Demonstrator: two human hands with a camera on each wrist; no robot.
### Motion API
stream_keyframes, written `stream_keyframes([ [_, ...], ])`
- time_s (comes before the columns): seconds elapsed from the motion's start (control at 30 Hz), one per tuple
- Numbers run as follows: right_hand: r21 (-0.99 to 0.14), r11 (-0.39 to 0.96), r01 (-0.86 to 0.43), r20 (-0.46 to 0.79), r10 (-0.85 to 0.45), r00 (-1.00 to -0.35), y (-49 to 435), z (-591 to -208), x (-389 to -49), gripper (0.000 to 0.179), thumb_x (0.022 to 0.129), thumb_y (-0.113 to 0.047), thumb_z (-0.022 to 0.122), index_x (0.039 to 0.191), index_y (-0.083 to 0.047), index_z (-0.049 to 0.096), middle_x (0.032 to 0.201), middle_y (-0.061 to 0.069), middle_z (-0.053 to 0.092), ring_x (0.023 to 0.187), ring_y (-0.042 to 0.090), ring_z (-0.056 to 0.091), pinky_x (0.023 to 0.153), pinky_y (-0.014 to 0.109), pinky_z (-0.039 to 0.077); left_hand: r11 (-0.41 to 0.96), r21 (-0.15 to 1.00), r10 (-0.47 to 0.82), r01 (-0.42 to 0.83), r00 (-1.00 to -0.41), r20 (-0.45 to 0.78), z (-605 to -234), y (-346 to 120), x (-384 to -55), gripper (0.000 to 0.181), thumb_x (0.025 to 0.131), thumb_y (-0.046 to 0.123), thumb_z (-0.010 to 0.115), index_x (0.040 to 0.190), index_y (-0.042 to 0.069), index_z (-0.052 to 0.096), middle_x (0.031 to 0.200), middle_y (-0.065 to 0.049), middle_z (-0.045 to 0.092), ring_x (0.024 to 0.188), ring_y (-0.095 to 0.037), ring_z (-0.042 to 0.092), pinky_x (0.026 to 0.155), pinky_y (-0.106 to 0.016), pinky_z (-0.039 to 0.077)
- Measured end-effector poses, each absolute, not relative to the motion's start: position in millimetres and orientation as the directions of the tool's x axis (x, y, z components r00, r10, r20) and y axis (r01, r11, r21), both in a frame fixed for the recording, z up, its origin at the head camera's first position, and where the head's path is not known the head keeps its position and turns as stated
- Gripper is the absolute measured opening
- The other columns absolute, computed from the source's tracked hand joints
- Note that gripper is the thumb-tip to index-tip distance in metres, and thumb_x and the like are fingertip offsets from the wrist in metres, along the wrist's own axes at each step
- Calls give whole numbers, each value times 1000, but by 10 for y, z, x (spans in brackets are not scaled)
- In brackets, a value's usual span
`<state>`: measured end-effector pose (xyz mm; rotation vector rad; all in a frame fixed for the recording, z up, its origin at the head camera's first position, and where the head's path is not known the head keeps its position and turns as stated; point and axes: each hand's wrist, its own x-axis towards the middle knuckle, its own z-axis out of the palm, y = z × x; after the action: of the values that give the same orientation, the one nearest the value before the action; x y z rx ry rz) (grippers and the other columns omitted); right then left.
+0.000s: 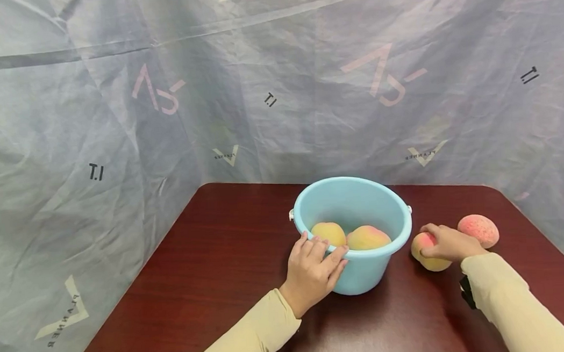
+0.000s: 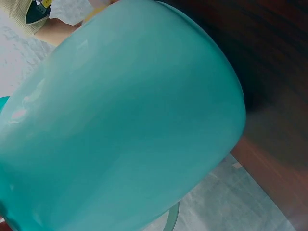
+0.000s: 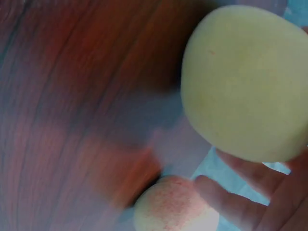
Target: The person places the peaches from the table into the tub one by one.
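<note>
A light blue bucket [image 1: 360, 273] stands upright on the table, with two yellow-pink peaches visible inside, a left peach [image 1: 327, 233] and a right peach [image 1: 369, 238]. My left hand [image 1: 311, 275] holds the bucket's near-left rim, fingers bent over the edge; the left wrist view is mostly filled by the bucket's wall [image 2: 125, 120]. To the right of the bucket, my right hand [image 1: 453, 243] grips a yellow peach with a pink top [image 1: 435, 264], thumb and fingers around it. In the right wrist view this peach [image 3: 245, 86] appears large, close to the tabletop.
Another peach [image 1: 479, 230], pinkish-red, lies on the table just beyond my right hand. The dark red-brown wooden table [image 1: 210, 266] has rounded corners. A grey printed sheet [image 1: 277, 90] hangs behind it and along its left side.
</note>
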<state>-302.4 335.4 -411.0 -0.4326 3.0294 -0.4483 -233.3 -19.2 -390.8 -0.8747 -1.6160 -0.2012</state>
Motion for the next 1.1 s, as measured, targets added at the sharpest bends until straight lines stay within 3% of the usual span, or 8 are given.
stream_keyframes([
  [0.17,-311,915,-259,-88,-299,-950,3299,-4157,-3010,73,65,-29,77,123,8,51,106,24,59,90,34,57,73,51,50,698,-341,427,630,17,904,-3903,-193,-2328,29,100,26,46,93,18,74,85,-5,59,80,-22,60,81,-46,52],
  [0.37,-354,911,-212,-84,-256,-963,3254,-4187,-3004,83,59,-23,83,125,10,47,108,31,53,92,39,54,75,55,50,700,-329,409,634,21,912,-3916,-191,-2330,29,100,26,47,93,18,74,84,-5,59,79,-23,60,81,-46,52],
  [0.57,-430,886,-173,-108,-241,-964,3232,-4154,-2970,81,60,-14,81,128,11,44,111,36,49,86,38,52,50,42,50,698,-318,405,641,12,914,-3907,-185,-2333,29,100,27,47,93,18,74,83,-5,59,78,-23,60,82,-46,52],
  [0.63,-436,882,-181,-113,-253,-961,3226,-4129,-2958,80,60,-14,80,128,10,44,110,34,50,85,36,52,47,39,49,698,-323,409,639,15,912,-3906,-181,-2335,29,100,27,47,93,18,74,83,-5,59,78,-22,60,82,-46,52],
  [0.83,-374,878,-298,-21,-329,-944,3168,-3980,-2952,74,56,-14,80,120,7,52,98,18,56,83,30,52,65,40,47,695,-327,411,640,19,911,-3919,-185,-2334,30,100,28,48,92,18,75,83,-5,59,79,-22,60,82,-47,52],
  [1.1,-384,857,-344,56,-350,-935,3074,-3760,-2901,76,53,-12,80,121,7,52,95,17,54,78,27,52,61,36,46,690,-325,405,647,27,914,-3921,-201,-2346,28,99,28,49,93,18,75,82,-4,59,78,-23,60,81,-46,52],
])
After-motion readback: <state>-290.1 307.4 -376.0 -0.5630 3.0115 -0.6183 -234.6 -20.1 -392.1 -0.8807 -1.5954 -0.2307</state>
